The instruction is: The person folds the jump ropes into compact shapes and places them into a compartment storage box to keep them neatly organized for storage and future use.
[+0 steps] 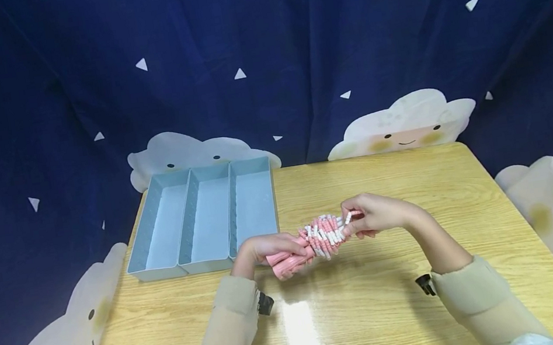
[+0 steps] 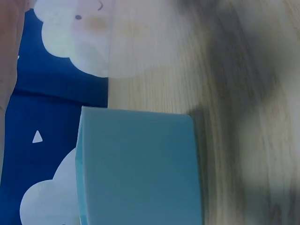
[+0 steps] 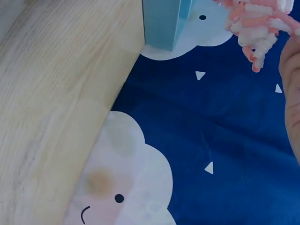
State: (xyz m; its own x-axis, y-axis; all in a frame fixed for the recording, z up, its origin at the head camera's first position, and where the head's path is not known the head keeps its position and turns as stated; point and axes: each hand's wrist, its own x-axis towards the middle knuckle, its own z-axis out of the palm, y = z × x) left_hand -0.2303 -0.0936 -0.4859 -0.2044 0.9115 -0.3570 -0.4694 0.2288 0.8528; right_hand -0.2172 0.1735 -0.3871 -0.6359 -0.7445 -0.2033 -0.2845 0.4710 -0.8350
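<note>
A beaded jump rope [image 1: 325,235] in pink and white is bunched up between my two hands, over the table. Its two pink handles [image 1: 289,264] lie side by side at the left end. My left hand [image 1: 276,245] grips the rope at those handles. At the bundle's other end, my right hand [image 1: 375,213] pinches a beaded strand near the thumb and fingertips. In the right wrist view, part of the beaded rope [image 3: 255,28] shows at the upper right beside the edge of the right hand [image 3: 291,89]. Only a strip of the left hand [image 2: 8,61] appears in the left wrist view.
A light blue tray [image 1: 183,263] with three long compartments stands at the table's back left, just beyond my left hand. The wooden table [image 1: 382,317] ends at a dark blue curtain [image 1: 284,36] with white triangles and clouds.
</note>
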